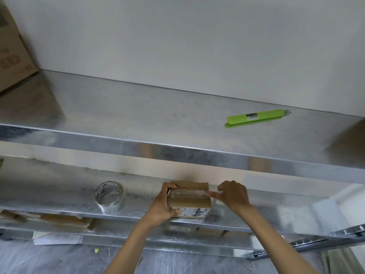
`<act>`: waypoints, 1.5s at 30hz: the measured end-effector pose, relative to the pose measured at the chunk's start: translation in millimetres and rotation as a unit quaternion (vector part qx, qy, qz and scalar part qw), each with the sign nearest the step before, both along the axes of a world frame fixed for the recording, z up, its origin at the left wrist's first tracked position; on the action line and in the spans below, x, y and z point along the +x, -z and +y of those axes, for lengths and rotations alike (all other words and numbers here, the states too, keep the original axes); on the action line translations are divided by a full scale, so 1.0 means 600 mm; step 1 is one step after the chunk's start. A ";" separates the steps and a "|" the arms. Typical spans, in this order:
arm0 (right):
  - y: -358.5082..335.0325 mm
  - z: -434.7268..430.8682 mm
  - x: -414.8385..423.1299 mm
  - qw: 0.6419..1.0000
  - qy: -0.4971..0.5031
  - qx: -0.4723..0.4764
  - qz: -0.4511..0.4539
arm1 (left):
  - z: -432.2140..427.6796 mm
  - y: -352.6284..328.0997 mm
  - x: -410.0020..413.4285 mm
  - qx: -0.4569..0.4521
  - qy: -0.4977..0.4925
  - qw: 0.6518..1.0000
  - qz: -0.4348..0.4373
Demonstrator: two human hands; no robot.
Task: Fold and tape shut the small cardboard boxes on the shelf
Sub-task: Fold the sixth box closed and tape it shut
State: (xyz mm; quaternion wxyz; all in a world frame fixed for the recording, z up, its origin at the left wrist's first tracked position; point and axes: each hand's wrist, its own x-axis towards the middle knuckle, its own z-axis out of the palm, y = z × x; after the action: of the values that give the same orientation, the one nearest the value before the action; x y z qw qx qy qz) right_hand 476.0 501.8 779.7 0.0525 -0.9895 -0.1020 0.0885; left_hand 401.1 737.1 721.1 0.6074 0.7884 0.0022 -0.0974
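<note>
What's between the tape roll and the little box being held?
In the head view, bare metal shelf, then the left hand gripping the small box at its left end.

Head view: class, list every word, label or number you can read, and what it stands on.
None can be read for certain.
Green knife: black label, too small.
Small box: white front label, print blurred.
Tape roll: blue core marks, blurred.
Big carton: red print, blurred.

Left hand grips the small box while right hand presses its clear tape.
</note>
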 end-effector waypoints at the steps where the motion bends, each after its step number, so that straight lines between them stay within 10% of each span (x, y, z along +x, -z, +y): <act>1: 0.003 0.001 0.002 1.000 0.007 0.004 0.008 | 0.001 -0.003 0.001 0.010 0.006 1.000 0.010; 6: 0.002 0.006 0.016 0.997 0.015 -0.002 0.077 | 0.004 -0.053 0.042 0.091 0.070 0.985 0.126; 12: 0.003 0.012 0.019 0.994 0.040 -0.004 0.104 | -0.098 -0.055 0.044 0.228 -0.161 0.956 0.091; 21: 0.025 0.004 0.004 0.984 0.105 0.063 0.132 | -0.061 -0.035 0.051 -0.049 -0.231 0.963 0.132; 25: 0.040 -0.005 0.007 0.980 0.102 0.087 0.146 | -0.061 -0.052 0.052 0.127 -0.121 0.978 0.113; 29: 0.045 -0.007 0.011 0.983 0.092 0.071 0.143 | -0.110 -0.076 0.053 0.456 0.123 0.879 -0.070; 37: 0.061 -0.006 0.012 0.979 0.104 0.099 0.147 | -0.146 -0.062 0.062 0.519 0.167 0.838 -0.026; 45: 0.047 -0.001 -0.009 0.973 0.094 0.179 0.110 | -0.123 -0.071 0.058 0.402 0.137 0.904 -0.047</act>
State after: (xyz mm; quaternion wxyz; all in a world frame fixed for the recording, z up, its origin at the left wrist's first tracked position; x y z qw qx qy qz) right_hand 470.3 501.0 751.2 0.2476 -0.9533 -0.0162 0.1719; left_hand 435.9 663.3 763.5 0.2192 0.9617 -0.0957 -0.1336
